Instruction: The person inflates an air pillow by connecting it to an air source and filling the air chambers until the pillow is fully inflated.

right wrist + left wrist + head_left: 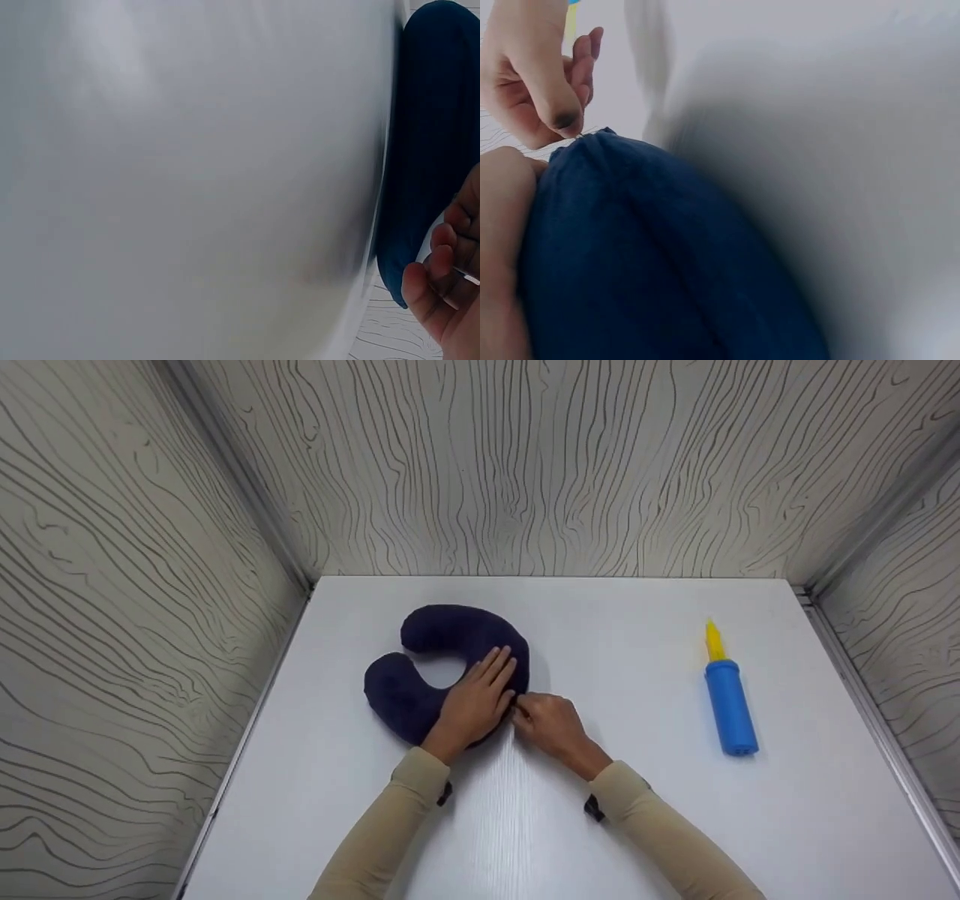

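A dark blue U-shaped neck pillow (394, 697) lies on the white table, its opening towards the left. My left hand (476, 697) rests on its right curve with fingers straight, pressing the fabric. At the pillow's lower right edge, my right hand (551, 724) has its fingers curled and pinches a small zipper pull (579, 137) at the seam. In the left wrist view, the fabric of the pillow (630, 225) gathers just under the thumb of the right hand (540, 75). The right wrist view shows the curled fingers (442, 262) beside the pillow (431, 112).
A blue hand pump (731, 709) with a yellow nozzle (715, 641) lies on the right side of the white table (622, 660). Wood-grain patterned walls (525, 472) enclose the table at the back and both sides.
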{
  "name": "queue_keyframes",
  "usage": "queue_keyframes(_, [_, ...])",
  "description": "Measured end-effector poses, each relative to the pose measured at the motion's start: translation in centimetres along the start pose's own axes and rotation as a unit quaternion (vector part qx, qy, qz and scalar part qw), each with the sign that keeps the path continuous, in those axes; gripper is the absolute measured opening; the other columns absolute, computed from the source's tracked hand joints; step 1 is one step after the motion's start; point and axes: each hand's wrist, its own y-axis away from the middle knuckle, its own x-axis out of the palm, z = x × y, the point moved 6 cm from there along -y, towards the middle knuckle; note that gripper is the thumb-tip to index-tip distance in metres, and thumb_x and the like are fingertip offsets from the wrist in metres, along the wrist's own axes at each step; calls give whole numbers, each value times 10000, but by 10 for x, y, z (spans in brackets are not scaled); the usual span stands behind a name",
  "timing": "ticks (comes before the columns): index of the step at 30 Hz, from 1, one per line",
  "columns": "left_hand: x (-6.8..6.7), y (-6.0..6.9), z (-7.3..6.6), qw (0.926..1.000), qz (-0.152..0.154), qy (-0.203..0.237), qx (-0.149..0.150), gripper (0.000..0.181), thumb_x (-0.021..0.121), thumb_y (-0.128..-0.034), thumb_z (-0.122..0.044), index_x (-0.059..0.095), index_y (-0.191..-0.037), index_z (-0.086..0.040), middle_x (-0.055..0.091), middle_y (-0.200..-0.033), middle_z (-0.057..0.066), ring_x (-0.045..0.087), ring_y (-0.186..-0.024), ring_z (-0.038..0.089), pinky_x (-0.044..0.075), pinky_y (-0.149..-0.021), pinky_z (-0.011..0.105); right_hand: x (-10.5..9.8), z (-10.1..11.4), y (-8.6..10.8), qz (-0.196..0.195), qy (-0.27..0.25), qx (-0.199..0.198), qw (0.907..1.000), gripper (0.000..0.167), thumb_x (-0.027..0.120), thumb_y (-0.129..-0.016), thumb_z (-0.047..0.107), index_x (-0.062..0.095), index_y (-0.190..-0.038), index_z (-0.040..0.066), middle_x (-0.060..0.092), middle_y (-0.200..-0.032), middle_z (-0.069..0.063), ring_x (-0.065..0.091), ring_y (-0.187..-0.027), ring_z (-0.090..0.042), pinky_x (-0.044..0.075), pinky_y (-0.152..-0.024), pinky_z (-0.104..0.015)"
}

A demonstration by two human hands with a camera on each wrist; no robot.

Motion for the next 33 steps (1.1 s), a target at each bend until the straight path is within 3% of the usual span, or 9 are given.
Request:
queue_keyframes(16, [-2,0,-2,9996,-185,-172,133,571,467,-1139,-387,418,-1643,-122,331,-1750,57,321,-1624,235,376,-1292,407,-8,-23,-13,-278,-3,330,9991,214,738,-938,111,663,-738,107,647,-659,-29,539,-558,-143,487,-503,-349])
queue_keyframes(25, [1,2,-2,9994,-101,-332,67,579,443,-1146,-407,397,-1653,-131,316,-1756,49,310,-1628,217,365,-1296,384,-6,-27,-16,-234,100,545,9982,229,762,-929,99,655,-727,103,649,-648,-40,538,-545,-149,491,-488,-361])
queue_keyframes(33, [-1,3,-2,9989,-313,-321,100,564,483,-1134,-390,442,-1630,-126,363,-1736,53,350,-1611,223,389,-1281,384,-5,-33,-20,-237,18,749,9969,156,753,-937,111,722,-789,74,711,-707,-67,610,-585,-187,549,-534,-412])
